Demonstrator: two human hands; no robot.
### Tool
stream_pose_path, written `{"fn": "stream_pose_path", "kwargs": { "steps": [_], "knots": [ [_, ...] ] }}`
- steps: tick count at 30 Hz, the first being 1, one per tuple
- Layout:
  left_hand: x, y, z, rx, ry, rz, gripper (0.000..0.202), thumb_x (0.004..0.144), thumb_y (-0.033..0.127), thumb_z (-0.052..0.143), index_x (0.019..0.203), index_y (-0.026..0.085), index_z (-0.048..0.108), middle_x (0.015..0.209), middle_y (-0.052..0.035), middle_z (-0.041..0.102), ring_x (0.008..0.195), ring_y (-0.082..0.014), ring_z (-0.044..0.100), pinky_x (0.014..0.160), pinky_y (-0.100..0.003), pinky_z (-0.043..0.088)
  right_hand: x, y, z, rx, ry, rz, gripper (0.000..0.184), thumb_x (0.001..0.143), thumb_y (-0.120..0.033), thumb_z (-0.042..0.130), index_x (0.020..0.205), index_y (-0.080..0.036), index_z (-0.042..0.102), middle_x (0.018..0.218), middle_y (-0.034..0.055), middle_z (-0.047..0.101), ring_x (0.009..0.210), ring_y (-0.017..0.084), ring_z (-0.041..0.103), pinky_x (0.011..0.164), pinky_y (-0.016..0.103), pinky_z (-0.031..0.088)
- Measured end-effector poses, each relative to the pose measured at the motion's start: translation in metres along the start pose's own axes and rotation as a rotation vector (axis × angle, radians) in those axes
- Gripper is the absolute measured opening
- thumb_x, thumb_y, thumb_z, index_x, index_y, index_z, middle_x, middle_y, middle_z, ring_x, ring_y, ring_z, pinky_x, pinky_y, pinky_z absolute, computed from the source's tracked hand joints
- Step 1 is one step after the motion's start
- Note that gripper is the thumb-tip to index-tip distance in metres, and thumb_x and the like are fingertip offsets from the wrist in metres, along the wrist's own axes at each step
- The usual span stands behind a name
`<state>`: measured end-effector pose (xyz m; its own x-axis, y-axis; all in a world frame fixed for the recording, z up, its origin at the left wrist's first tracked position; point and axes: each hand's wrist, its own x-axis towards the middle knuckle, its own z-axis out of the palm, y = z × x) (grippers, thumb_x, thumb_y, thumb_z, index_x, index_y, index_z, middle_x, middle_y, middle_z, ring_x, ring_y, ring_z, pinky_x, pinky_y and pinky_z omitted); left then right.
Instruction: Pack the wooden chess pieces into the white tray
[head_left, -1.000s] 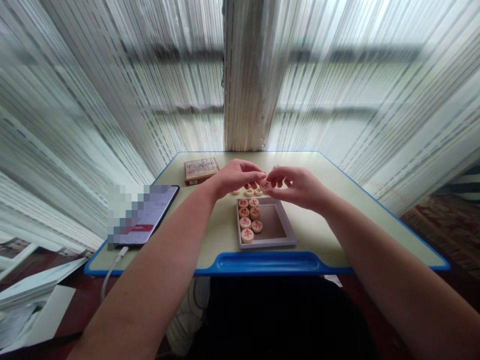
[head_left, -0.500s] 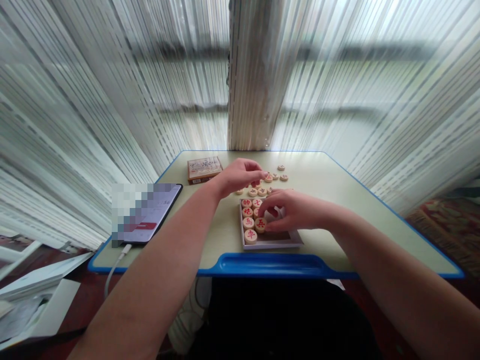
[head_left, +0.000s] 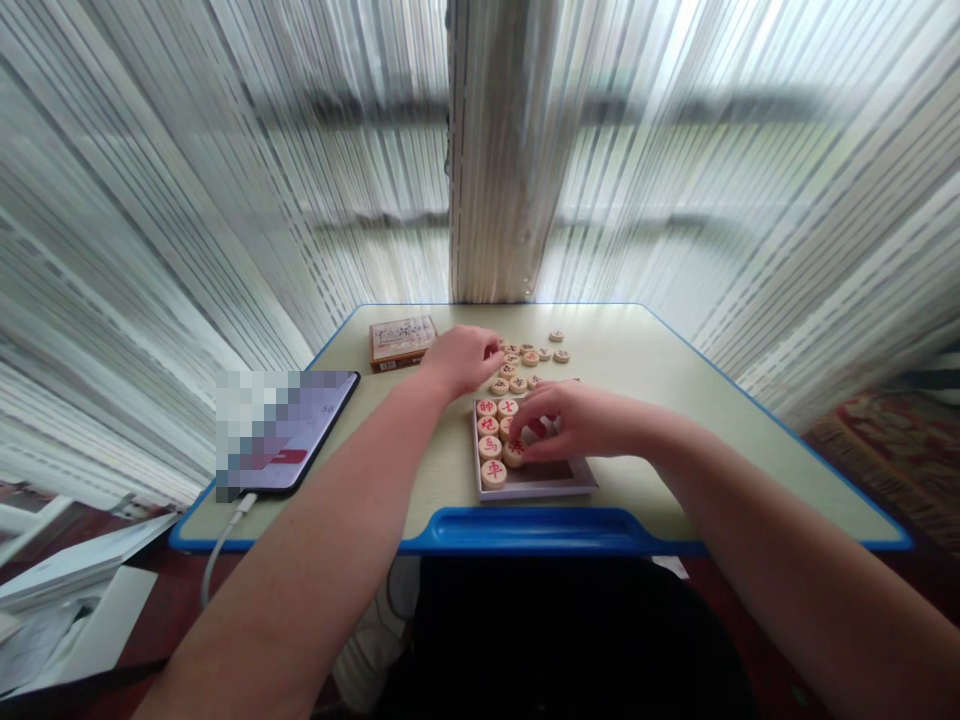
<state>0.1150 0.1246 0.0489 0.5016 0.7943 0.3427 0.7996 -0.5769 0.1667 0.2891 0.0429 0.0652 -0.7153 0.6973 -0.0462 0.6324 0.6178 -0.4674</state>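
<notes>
In the head view, a shallow white box [head_left: 534, 491] holds round wooden Chinese chess pieces with red characters, lined up along its left side. Over it is my right hand [head_left: 566, 415], thumb and fingertips closed on a Chinese chess piece [head_left: 514, 454] in the second column. Just behind the box, several loose chess pieces [head_left: 519, 384] lie scattered on the table. My left hand [head_left: 465, 358] is at their left edge, its fingers curled in. Whatever is under those fingers is hidden.
A printed flat box [head_left: 403, 342] lies at the back left. Nearer, a phone [head_left: 300, 440] is plugged into a white cable [head_left: 217, 550]. The table [head_left: 750, 480] has a blue edge and a blue front tray groove [head_left: 532, 528]. Striped curtains [head_left: 360, 150] hang behind.
My left hand has drawn back to the left from above the loose pieces, uncovering several of them. My right hand stays at the same piece in the box. The view has shifted slightly.
</notes>
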Motion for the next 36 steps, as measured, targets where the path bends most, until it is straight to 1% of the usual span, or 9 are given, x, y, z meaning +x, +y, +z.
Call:
{"fn": "stream_pose_path", "kwargs": {
  "steps": [4, 8, 11, 16, 20, 26, 30, 33, 36],
  "knots": [
    [0.002, -0.004, 0.005, 0.032, -0.024, 0.03, 0.027, 0.081, 0.029, 0.046, 0.088, 0.017, 0.069, 0.09, -0.0076, 0.068, 0.084, -0.0203, 0.06, 0.075, -0.03, 0.045, 0.001, 0.004, 0.0, 0.073, -0.02, -0.013, 0.023, 0.075, -0.034, 0.064, 0.091, -0.02, 0.071, 0.072, 0.0001, 0.056, 0.063, 0.01, 0.048, 0.058, 0.023, 0.036],
    [0.005, -0.01, 0.013, -0.003, -0.032, 0.059, 0.028, 0.08, 0.019, 0.043, 0.091, 0.017, 0.069, 0.093, -0.0069, 0.068, 0.089, -0.0197, 0.06, 0.083, -0.03, 0.046, 0.002, 0.009, -0.003, 0.158, 0.04, 0.04, 0.029, 0.073, -0.037, 0.065, 0.094, -0.018, 0.07, 0.069, -0.0013, 0.053, 0.061, 0.01, 0.046, 0.056, 0.022, 0.035],
    [0.006, -0.013, 0.018, -0.018, -0.002, 0.056, 0.03, 0.079, 0.013, 0.043, 0.094, 0.016, 0.069, 0.096, -0.0072, 0.067, 0.092, -0.0195, 0.059, 0.086, -0.031, 0.046, 0.002, 0.013, -0.003, 0.215, 0.06, 0.034, 0.029, 0.074, -0.036, 0.065, 0.095, -0.017, 0.069, 0.069, -0.0015, 0.052, 0.063, 0.01, 0.047, 0.056, 0.022, 0.035],
    [0.004, -0.015, 0.024, -0.06, 0.098, 0.048, 0.032, 0.077, 0.008, 0.043, 0.095, 0.016, 0.068, 0.099, -0.0074, 0.066, 0.097, -0.0198, 0.056, 0.092, -0.033, 0.044, 0.003, 0.012, 0.001, 0.183, -0.022, -0.048, 0.023, 0.071, -0.032, 0.068, 0.089, -0.017, 0.071, 0.07, -0.0013, 0.055, 0.062, 0.009, 0.048, 0.057, 0.021, 0.037],
    [0.002, -0.015, 0.027, -0.053, 0.153, 0.015, 0.032, 0.076, 0.006, 0.043, 0.094, 0.014, 0.068, 0.099, -0.0082, 0.066, 0.098, -0.0202, 0.055, 0.094, -0.034, 0.044, 0.004, 0.009, 0.005, 0.186, -0.037, -0.074, 0.021, 0.073, -0.029, 0.066, 0.088, -0.017, 0.071, 0.066, -0.0021, 0.054, 0.059, 0.009, 0.047, 0.056, 0.021, 0.037],
    [0.003, -0.014, 0.029, -0.059, 0.143, 0.005, 0.033, 0.076, 0.005, 0.041, 0.093, 0.014, 0.068, 0.098, -0.0076, 0.067, 0.098, -0.0198, 0.056, 0.094, -0.033, 0.043, 0.004, 0.008, 0.004, 0.192, -0.031, -0.054, 0.021, 0.072, -0.028, 0.065, 0.088, -0.016, 0.072, 0.065, -0.0019, 0.054, 0.058, 0.009, 0.046, 0.056, 0.021, 0.037],
    [0.003, -0.014, 0.028, -0.093, 0.147, -0.013, 0.036, 0.075, 0.004, 0.042, 0.098, 0.016, 0.066, 0.098, -0.0056, 0.067, 0.096, -0.0186, 0.056, 0.093, -0.032, 0.044, 0.003, 0.008, 0.002, 0.198, -0.018, -0.009, 0.025, 0.072, -0.03, 0.065, 0.093, -0.017, 0.07, 0.066, -0.002, 0.054, 0.059, 0.009, 0.046, 0.054, 0.021, 0.035],
    [0.003, -0.014, 0.028, -0.106, 0.145, -0.02, 0.039, 0.073, 0.002, 0.041, 0.1, 0.016, 0.066, 0.098, -0.005, 0.067, 0.096, -0.0184, 0.056, 0.092, -0.031, 0.044, 0.002, 0.004, 0.0, 0.169, 0.007, 0.011, 0.022, 0.071, -0.029, 0.064, 0.088, -0.016, 0.069, 0.066, -0.0018, 0.053, 0.059, 0.009, 0.045, 0.054, 0.021, 0.033],
    [0.002, -0.013, 0.028, -0.103, 0.13, -0.017, 0.038, 0.072, 0.002, 0.041, 0.097, 0.016, 0.067, 0.099, -0.0052, 0.068, 0.097, -0.0186, 0.056, 0.093, -0.031, 0.044, 0.001, 0.001, 0.001, 0.154, 0.01, 0.004, 0.019, 0.07, -0.029, 0.065, 0.084, -0.016, 0.067, 0.065, -0.0025, 0.052, 0.058, 0.009, 0.043, 0.053, 0.021, 0.032]
  ]
}}
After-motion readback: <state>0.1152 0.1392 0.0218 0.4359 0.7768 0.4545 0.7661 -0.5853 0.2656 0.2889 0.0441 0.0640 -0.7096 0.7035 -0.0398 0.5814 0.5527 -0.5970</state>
